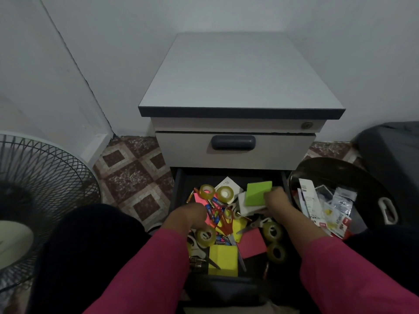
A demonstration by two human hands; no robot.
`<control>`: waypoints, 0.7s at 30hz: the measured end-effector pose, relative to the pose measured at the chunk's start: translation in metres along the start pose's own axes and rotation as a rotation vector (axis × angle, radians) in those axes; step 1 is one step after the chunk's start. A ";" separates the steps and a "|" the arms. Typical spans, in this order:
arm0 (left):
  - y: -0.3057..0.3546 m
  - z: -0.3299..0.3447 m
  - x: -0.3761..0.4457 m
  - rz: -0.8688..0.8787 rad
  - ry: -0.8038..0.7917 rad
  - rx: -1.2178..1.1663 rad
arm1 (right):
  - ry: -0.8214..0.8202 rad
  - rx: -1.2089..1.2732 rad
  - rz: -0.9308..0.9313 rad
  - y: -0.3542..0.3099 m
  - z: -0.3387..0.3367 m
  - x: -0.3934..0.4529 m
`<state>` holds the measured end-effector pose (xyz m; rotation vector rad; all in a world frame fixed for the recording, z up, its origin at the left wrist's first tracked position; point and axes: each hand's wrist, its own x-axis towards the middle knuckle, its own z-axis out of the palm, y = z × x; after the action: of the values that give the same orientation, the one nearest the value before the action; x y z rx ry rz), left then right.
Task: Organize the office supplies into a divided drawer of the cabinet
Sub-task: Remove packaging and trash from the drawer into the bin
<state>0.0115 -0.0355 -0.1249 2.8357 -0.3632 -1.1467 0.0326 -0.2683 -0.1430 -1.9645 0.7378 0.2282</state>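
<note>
While right grip (275,201) holds green pad (257,193), left grip (191,215) rummages drawer (178,184).

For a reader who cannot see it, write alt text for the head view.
A person's right hand holds a green sticky-note pad over an open cabinet drawer cluttered with tape rolls, red scissors and yellow pads; the left hand reaches into the clutter.
</note>
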 end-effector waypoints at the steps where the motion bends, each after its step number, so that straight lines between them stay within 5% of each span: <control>1: 0.000 0.001 0.000 -0.012 0.008 -0.019 | -0.084 -0.071 0.039 0.003 0.003 -0.003; 6: 0.000 0.010 -0.007 -0.030 0.029 -0.026 | -0.245 -0.381 0.033 0.013 0.009 -0.013; 12: 0.003 0.004 -0.014 -0.013 0.118 0.009 | -0.238 -0.423 -0.054 0.017 0.007 -0.006; 21: 0.004 0.001 -0.039 -0.110 0.038 0.108 | -0.251 -0.423 -0.089 0.020 0.002 -0.013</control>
<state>-0.0171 -0.0305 -0.0984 3.0006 -0.2775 -1.1232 0.0109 -0.2678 -0.1529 -2.3041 0.4608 0.6056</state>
